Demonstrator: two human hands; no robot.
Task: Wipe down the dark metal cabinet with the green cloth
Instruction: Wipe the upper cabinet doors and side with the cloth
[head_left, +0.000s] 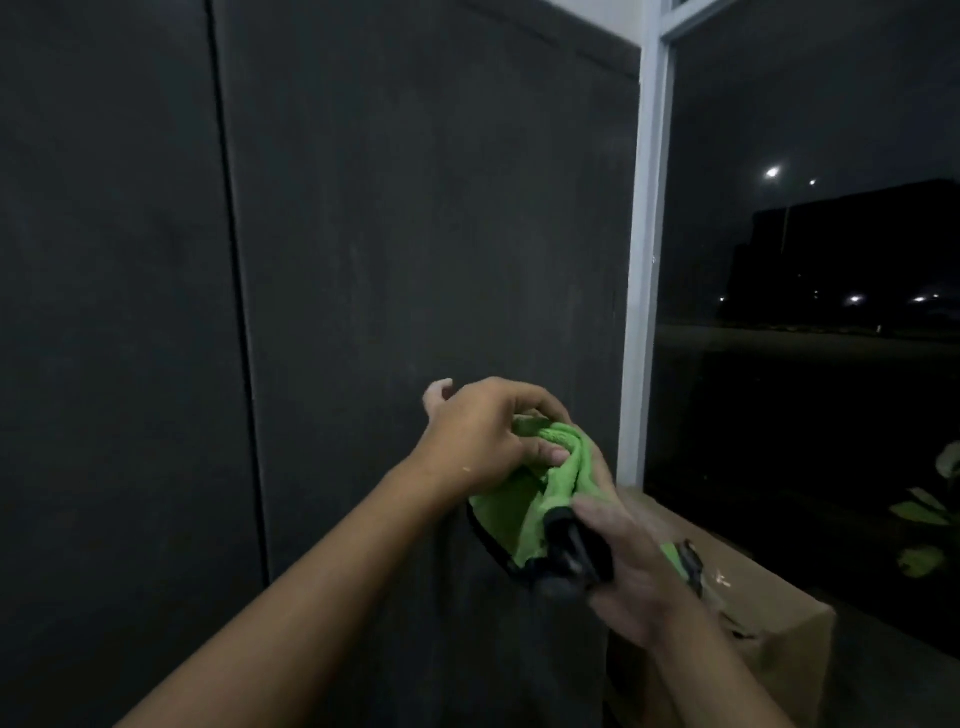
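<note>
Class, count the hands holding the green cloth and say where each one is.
2. The left hand grips the top of the green cloth; the right hand holds its lower right side. None seems hidden.

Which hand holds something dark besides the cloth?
The right hand: it grips a black cylinder plus the cloth; the left hand grips only cloth.

indoor room; cabinet (415, 208) beside window (805, 260)
</note>
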